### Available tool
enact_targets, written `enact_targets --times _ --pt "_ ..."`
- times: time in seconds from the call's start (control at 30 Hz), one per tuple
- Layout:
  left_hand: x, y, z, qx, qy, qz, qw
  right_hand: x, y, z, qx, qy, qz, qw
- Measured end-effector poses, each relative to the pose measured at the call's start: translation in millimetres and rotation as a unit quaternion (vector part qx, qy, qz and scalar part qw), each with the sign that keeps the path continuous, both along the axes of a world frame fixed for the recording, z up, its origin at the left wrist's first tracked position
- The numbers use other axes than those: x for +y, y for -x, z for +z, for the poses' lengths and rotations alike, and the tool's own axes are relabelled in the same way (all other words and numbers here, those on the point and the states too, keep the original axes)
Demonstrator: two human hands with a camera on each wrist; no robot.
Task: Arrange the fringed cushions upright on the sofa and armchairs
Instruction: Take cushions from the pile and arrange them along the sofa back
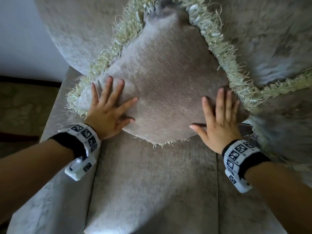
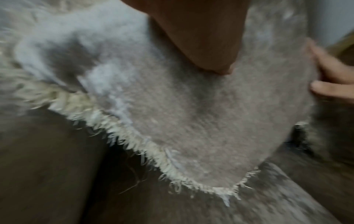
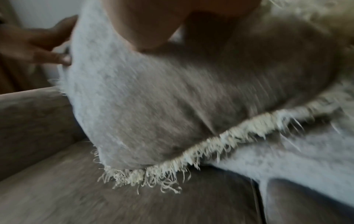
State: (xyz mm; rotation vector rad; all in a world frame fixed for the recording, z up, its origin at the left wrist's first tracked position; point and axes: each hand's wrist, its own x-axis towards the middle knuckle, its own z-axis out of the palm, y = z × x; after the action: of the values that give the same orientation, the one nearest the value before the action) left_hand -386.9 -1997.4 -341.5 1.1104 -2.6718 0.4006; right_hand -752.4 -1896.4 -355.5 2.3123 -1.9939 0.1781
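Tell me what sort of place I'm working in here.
Most likely a home living room: a grey upholstered sofa seat, a fringed cushion propped on one corner against its back, a second fringed cushion beside it, and patterned carpet at the wall.

Cushion [image 1: 165, 85]: grey-beige woven cloth, matt, short soft nap with a fine ribbed grain; looks chenille-like. Fringe [image 1: 217, 43] along its edges: pale cream-green yarn, shaggy, loose, frayed strands, a few flat ribbon-like pieces with a faint sheen. Second cushion [image 1: 283, 115] at right: same matt cloth, same fringe. Sofa seat [image 1: 152, 183]: similar grey-beige upholstery cloth, matt, slightly mottled, stitched seams between panels. Backrest [image 1: 81, 31]: same cloth. Wrist bands [image 1: 239, 156]: black knitted cloth under white matt plastic blocks printed with black square markers. Wall [image 1: 20, 34]: smooth, matt, white. Wrist views blurred; cloth texture there indistinct.
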Motion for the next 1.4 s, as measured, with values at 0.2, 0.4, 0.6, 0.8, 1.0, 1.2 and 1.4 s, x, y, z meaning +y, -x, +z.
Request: enact_targets --times 0.2,0.4,0.6,0.8,1.0,1.2,1.4 --pt "-19 -48 -33 -0.037 -0.044 0.101 0.993 -6 21 -22 0.013 -0.052 -0.055 0.997" --pt "-13 -72 -36 -0.102 -0.063 0.219 0.968 -6 31 -14 0.007 -0.100 -0.122 0.987" --pt "-3 -75 -5 -0.158 -0.156 0.330 0.918 10 32 21 -0.017 -0.157 -0.214 0.964" --pt "22 -43 67 -0.039 -0.208 0.304 0.929 50 17 89 -0.075 -0.202 -0.220 0.951" --pt "39 -6 161 0.036 -0.284 0.243 0.927 76 8 177 -0.129 -0.226 -0.270 0.927" --pt "46 8 229 0.050 -0.305 0.184 0.933 96 11 255 -0.128 -0.193 -0.288 0.929" --pt "38 13 294 0.053 -0.260 0.164 0.950 104 22 331 -0.091 -0.143 -0.287 0.943"
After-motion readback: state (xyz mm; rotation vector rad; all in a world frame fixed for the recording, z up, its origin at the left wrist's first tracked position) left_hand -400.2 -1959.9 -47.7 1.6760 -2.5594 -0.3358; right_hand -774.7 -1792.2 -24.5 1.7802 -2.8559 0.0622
